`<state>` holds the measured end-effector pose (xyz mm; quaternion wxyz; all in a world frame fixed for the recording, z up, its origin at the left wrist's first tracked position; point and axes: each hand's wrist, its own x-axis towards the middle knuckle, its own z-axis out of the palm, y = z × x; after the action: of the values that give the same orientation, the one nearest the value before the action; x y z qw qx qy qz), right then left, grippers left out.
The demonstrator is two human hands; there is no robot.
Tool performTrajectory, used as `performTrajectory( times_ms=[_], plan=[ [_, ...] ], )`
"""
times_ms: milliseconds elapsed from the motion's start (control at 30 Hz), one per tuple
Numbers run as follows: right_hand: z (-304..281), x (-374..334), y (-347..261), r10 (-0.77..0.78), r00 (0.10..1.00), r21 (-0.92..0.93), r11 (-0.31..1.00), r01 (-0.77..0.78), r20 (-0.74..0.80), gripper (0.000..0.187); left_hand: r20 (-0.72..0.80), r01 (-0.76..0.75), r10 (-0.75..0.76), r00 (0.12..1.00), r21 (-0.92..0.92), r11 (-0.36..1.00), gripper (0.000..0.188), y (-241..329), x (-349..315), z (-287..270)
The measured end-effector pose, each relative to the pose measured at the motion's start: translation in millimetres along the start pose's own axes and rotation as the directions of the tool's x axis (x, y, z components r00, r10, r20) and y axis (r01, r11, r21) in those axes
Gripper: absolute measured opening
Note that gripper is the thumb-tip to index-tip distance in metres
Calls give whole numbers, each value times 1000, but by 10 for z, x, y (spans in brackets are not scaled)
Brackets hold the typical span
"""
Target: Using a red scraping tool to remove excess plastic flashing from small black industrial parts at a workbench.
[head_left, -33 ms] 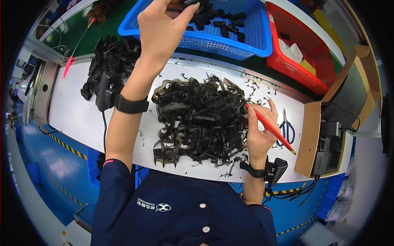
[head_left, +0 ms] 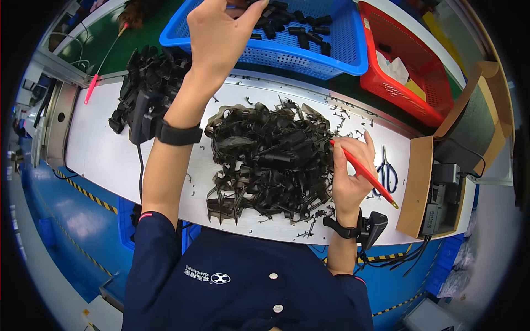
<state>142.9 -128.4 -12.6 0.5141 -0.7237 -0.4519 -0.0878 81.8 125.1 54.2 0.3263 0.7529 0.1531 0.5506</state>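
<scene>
My left hand reaches over the near left part of a blue basket of black plastic pieces. Its thumb and fingers curve toward each other, dark pieces show between them, and the fingertips run out of the picture, so a hold cannot be made out. Closed around a slim red-handled tool, my right hand rests beside the right edge of a heap of black plastic parts. The tool's brass-coloured end points toward me; its other end lies by the heap. Both wrists wear black straps.
A second black heap lies left on the white table, by a pink-handled tool. Blue-handled snips lie right of my hand. A red basket and a cardboard box holding devices stand right. Small scraps litter the table.
My left hand's thumb and fingers have shifted slightly upward over the blue basket, and the view has moved a touch. My right hand keeps its place with the red-handled tool.
</scene>
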Motion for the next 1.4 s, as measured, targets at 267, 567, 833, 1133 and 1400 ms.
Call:
performTrajectory(
  times_ms=[267, 567, 833, 1133, 1400],
  plan=[
    [55, -30, 0, -10, 999, 36, 999, 11, -31, 3, 465, -347, 244, 851, 150, 926, 17, 325, -414, -125],
    [23, -60, -22, 216, 975, 437, 873, -216, 51, 8, 725, 109, -61, 686, -19, 994, 25, 448, -1127, -279],
    [50, -15, -118, 79, 920, 792, 483, -373, 385, 19, 770, 880, -428, 474, -436, 191, 49, 519, -1211, -280],
    [32, -82, -273, 169, 978, 754, 624, -204, 125, 21, 684, 786, -392, 615, -494, 372, 33, 593, -1341, -216],
    [83, -100, -292, 126, 990, 665, 735, -135, 62, 18, 625, 745, -428, 653, -427, 513, 28, 667, -1404, -174]
  ],
)
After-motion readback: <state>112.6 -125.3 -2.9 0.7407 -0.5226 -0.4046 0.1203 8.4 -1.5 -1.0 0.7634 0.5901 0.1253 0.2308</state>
